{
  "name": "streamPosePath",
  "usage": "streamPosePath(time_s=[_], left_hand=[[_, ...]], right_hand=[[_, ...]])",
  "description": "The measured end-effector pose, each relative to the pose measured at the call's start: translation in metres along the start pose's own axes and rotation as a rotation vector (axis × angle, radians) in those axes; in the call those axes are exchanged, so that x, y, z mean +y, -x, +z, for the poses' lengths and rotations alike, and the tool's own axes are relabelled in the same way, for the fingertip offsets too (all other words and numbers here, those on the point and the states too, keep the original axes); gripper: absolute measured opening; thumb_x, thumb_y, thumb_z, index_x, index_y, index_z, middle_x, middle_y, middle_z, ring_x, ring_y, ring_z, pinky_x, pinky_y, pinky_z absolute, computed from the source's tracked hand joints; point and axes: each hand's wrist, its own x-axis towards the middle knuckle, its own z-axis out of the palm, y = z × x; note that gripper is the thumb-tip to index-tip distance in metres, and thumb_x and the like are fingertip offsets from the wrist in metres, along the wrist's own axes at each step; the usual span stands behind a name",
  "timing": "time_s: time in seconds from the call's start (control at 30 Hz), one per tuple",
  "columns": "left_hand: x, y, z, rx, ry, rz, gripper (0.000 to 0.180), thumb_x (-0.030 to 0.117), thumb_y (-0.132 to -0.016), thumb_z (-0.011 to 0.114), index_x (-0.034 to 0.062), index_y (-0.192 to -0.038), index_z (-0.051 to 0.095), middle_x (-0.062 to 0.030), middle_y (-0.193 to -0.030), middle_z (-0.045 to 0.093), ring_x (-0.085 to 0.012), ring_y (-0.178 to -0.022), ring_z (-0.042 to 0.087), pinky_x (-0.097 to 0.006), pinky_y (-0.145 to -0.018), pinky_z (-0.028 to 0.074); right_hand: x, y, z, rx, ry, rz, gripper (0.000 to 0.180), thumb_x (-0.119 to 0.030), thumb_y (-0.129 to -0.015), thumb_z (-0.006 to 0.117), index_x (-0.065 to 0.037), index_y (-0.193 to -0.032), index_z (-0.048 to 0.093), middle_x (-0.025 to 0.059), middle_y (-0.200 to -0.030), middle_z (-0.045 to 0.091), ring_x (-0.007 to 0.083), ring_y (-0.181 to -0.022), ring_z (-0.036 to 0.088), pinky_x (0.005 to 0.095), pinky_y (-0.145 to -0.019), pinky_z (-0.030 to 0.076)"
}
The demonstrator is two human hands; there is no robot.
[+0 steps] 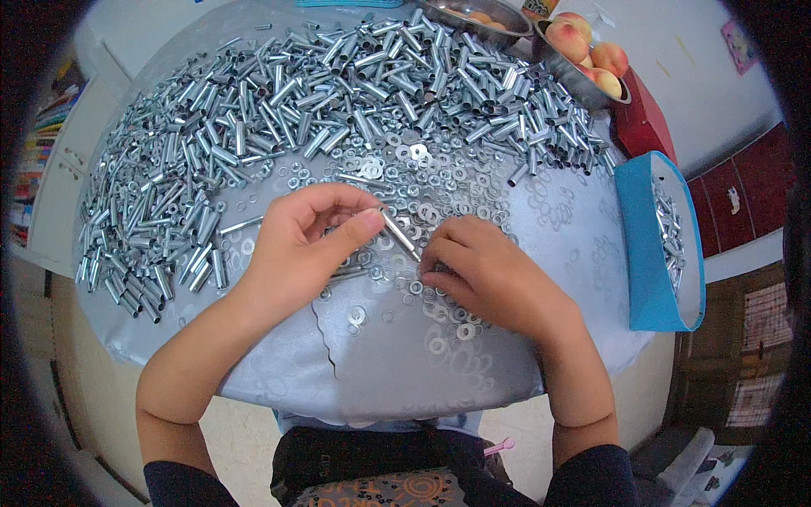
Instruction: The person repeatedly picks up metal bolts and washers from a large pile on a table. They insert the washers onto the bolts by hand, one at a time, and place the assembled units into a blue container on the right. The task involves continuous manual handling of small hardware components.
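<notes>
My left hand [308,241] pinches a slim silvery sleeve bolt [397,231] by its upper end, between thumb and forefinger. It slants down to the right, with a thinner tip at its low end. Close by that tip is my right hand [486,266], its fingers curled and pressed together; what they hold, if anything, is hidden. Under and between both hands lie scattered flat washers [465,332] and nuts [416,287]. A longer metal rod [242,226] rests beside my left wrist.
A wide heap of metal sleeves [363,76] covers the table's far and left parts. At right stands a blue fabric bin [646,253] holding metal parts. Peaches [608,59] fill a steel bowl [583,87] at the far right, next to a red box [640,118]. A dark wavy strand [323,338] lies near the front.
</notes>
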Motion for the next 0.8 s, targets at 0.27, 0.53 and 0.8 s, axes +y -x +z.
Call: streamPosePath(time_s=[0.27,0.53,0.8], left_hand=[[0.008,0.002,0.003,0.017,0.208,-0.146,0.019,0.011,-0.084,0.060,-0.0021,-0.098,0.058,-0.0037,-0.089,0.061,-0.0064,-0.079,0.055,-0.019,-0.070,0.045],[-0.008,0.008,0.010,-0.234,0.457,-0.253,0.028,0.024,-0.091,0.043,-0.0014,-0.093,0.055,-0.0062,-0.081,0.056,-0.0130,-0.078,0.053,-0.027,-0.073,0.044],[0.018,0.017,0.021,-0.405,0.374,-0.544,0.046,0.043,-0.094,0.034,0.0052,-0.070,0.047,0.0013,-0.055,0.034,-0.0090,-0.044,0.032,-0.027,-0.044,0.034]], right_hand=[[-0.020,-0.003,-0.005,0.264,-0.206,0.050,0.025,-0.020,-0.075,0.066,-0.007,-0.094,0.059,0.0102,-0.086,0.058,0.0276,-0.080,0.056,0.0375,-0.071,0.043],[-0.022,0.002,-0.008,0.480,-0.324,0.033,0.017,-0.010,-0.072,0.070,-0.007,-0.087,0.063,0.0077,-0.081,0.062,0.0246,-0.074,0.061,0.0321,-0.063,0.047],[-0.023,0.002,-0.007,0.416,-0.338,-0.130,0.019,-0.010,-0.071,0.071,-0.006,-0.088,0.063,0.0073,-0.079,0.063,0.0231,-0.072,0.061,0.0304,-0.062,0.047]])
